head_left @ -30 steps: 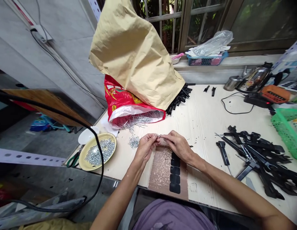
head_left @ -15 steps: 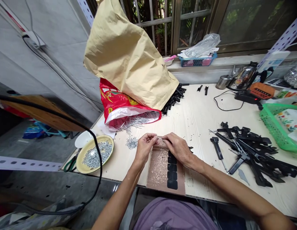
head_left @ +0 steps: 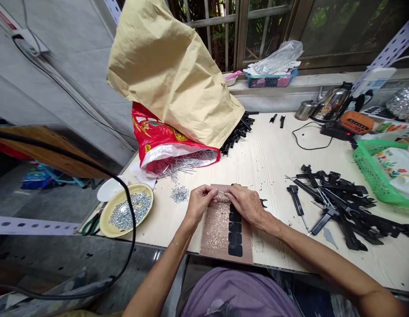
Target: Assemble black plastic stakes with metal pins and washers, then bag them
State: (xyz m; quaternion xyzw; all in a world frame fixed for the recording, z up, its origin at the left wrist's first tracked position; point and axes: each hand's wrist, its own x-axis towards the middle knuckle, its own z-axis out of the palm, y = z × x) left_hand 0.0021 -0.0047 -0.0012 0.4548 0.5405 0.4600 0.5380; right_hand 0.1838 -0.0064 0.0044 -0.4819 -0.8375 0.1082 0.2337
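Note:
Over the far end of a brown board (head_left: 214, 246), my left hand (head_left: 201, 203) and my right hand (head_left: 246, 202) face each other, both closed in a pinch. A thin metal rod (head_left: 220, 192) spans the short gap between their fingertips, gripped from both sides; its ends are hidden by the fingers. Pale speckles cover the board, and a column of black squares (head_left: 235, 238) runs along its right part. Left of my left hand lies a small pile of shiny metal bits (head_left: 180, 194). A black forked piece (head_left: 263, 203) pokes out beyond my right hand.
A yellow bowl (head_left: 105, 222) of metal bits stands at left. Behind, a red bag (head_left: 148, 127) spills thin rods beneath a tan paper sack (head_left: 178, 75) with black parts at its mouth. Black tool-like parts (head_left: 343, 207) are heaped at right, near a green basket (head_left: 366, 165). A black cable (head_left: 133, 224) loops across the left foreground.
The view has shifted slightly. Both hands stay pinched on the rod above the board, with only a small shift of the right fingers.

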